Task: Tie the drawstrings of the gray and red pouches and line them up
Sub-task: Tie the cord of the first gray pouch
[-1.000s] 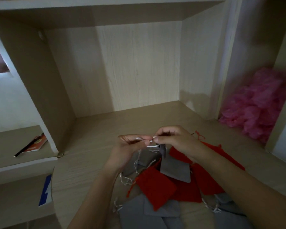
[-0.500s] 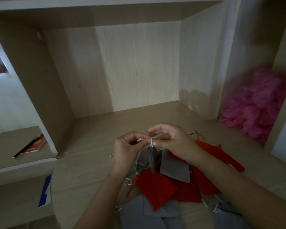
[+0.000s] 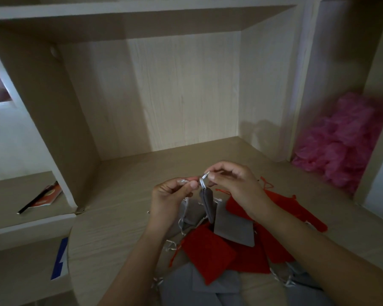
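Gray pouch hangs just under my fingertips, up off the desk, held only by its white string. I think I hold it up like this so its own weight pulls the top shut and makes the string tight for the knot.

My left hand has its fingers curled in, and the thumb and first finger pinch 1 end of the string. My right hand pinches the other end between thumb and first finger. Its other fingers are bent and loose and hold nothing. The 2 pinches nearly touch, right above the pouch's mouth, where a knot should go. I cannot tell if the knot is made yet, because the string is too small to see well.

Below my fingers and closer to me lie the red pouches and more gray pouches, piled on each other with strings sticking out. None are in a row, so I judge most of the job is left.

Far to the right of my fingers sits a pink fluffy heap. Far to the left, on a lower shelf, lies a red booklet, with a blue and white card lower down. I can read no words on either.
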`<state>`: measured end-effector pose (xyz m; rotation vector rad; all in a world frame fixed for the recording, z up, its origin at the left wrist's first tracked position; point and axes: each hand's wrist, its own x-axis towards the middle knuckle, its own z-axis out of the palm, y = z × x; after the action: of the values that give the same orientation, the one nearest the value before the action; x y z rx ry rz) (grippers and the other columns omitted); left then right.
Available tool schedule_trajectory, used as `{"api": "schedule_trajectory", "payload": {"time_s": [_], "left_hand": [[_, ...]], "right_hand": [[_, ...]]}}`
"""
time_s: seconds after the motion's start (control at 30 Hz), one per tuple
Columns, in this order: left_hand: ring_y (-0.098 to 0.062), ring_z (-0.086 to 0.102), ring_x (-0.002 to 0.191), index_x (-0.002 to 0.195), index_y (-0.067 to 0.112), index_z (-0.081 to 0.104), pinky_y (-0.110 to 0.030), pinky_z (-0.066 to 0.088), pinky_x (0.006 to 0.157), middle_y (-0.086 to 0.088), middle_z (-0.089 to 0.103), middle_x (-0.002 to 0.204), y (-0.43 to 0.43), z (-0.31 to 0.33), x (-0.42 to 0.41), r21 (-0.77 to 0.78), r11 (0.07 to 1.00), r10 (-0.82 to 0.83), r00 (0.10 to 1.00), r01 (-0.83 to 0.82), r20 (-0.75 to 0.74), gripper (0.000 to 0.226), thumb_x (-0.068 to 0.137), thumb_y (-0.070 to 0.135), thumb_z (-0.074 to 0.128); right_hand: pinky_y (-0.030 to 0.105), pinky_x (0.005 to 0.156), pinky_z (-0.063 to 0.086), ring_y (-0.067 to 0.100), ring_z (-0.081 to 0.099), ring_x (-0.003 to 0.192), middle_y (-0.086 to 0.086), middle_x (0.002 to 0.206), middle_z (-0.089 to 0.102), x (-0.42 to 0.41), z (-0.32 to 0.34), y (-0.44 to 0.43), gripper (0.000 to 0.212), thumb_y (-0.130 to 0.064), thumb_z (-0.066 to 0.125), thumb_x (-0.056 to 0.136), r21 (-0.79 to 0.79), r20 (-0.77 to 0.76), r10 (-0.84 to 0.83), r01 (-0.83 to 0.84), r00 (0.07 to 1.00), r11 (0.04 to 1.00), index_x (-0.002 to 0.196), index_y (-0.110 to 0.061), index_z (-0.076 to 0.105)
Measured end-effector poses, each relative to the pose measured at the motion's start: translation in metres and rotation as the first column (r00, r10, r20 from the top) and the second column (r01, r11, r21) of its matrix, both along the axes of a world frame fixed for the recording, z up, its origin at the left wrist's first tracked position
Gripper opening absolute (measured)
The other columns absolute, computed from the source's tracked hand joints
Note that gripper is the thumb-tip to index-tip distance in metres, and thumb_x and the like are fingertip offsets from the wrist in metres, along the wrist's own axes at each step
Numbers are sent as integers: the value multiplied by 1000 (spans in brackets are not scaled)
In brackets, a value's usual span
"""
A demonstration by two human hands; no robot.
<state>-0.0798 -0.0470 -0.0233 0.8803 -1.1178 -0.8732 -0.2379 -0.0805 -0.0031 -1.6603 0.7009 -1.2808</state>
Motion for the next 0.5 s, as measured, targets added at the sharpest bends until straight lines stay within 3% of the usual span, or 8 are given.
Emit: {"api": "schedule_trajectory", "payload": {"time_s": [0.13, 0.23, 0.3, 0.37, 0.5], "left_hand": [[-18, 63, 79, 76, -7, 64, -27, 49, 69, -10, 73, 87, 0, -1, 1, 57, 998, -35, 996, 40, -78, 20, 70, 12, 68], [-8, 54, 61, 72, -1, 62, -19, 44, 57, -3, 69, 72, 1, 1, 1, 80, 995, -51, 993, 60, -111, 14, 75, 12, 63], [-2, 51, 55, 78, -3, 57, -14, 39, 52, 3, 68, 68, 1, 2, 1, 76, 993, -80, 983, 94, -166, 12, 82, 8, 56], [-1, 52, 56, 86, -4, 57, -12, 40, 52, 2, 67, 67, 1, 3, 2, 82, 987, -118, 964, 142, -240, 13, 86, 8, 52], [-2, 46, 51, 80, 3, 65, -11, 42, 51, 3, 63, 62, -2, 2, 10, 164, 970, -127, 947, 181, -295, 14, 78, 15, 58]], "right_hand": [[21, 57, 37, 11, 50, 57, 13, 95, 69, 3, 6, 1, 11, -8, 52, 90, 220, 296, 162, -233, 941, 947, 83, -14, 58], [19, 46, 34, 11, 44, 45, 10, 71, 66, 3, 8, -2, 4, -11, 51, 85, 361, 525, 189, -418, 830, 834, 81, -12, 53], [18, 41, 32, 10, 39, 41, 2, 54, 48, 3, 5, -5, 9, -10, 48, 88, 400, 529, 186, -436, 828, 806, 79, -11, 51], [17, 39, 28, 8, 32, 39, -4, 51, 35, 4, 1, -7, 17, -8, 42, 94, 423, 467, 169, -387, 868, 819, 79, -12, 48], [16, 39, 24, 6, 27, 39, -6, 51, 29, 4, -6, -9, 22, -6, 37, 98, 418, 399, 162, -337, 903, 844, 79, -14, 46]]}}
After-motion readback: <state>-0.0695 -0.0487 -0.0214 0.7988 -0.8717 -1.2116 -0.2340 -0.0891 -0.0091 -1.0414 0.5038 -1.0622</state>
